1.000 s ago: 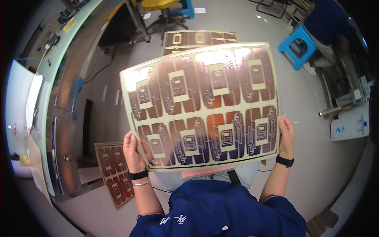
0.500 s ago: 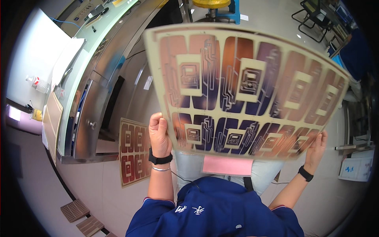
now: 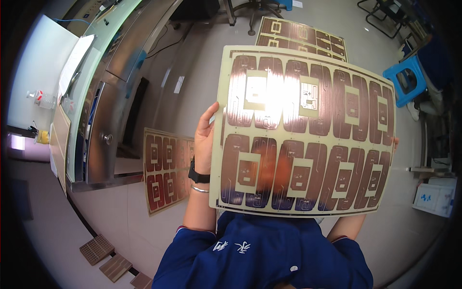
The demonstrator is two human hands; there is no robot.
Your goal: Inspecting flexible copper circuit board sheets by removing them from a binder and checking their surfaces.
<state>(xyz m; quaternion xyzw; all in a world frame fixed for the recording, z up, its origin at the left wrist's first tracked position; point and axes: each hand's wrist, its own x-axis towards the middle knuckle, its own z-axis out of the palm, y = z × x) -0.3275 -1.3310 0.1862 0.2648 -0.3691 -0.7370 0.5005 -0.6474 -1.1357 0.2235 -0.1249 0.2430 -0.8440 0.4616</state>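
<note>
A large printed circuit board panel (image 3: 276,130) is held up before me. It is pale yellow with two rows of dark copper patterns, and a bright glare lies across its upper left part. My left hand (image 3: 205,139) grips its left edge, wearing a black wristband and a silver bracelet. Only the fingertips of my right hand (image 3: 396,143) show at the right edge; the panel hides the rest. Past its top edge, a second patterned panel (image 3: 332,43) is partly covered. Another such panel (image 3: 166,168) leans low at the left, beyond my left forearm.
A glass-topped metal cabinet (image 3: 107,138) with a drawer knob runs along the left. On its top are papers (image 3: 77,62) and a plastic bottle (image 3: 43,99). A blue stool (image 3: 406,82) stands at right, near a person's leg. Brown slabs (image 3: 97,249) lie at lower left.
The panel has swung from a slanted tilt to face me more squarely, and its lower edge has come down over my lap. My left hand has moved up. The second panel has come into view.
</note>
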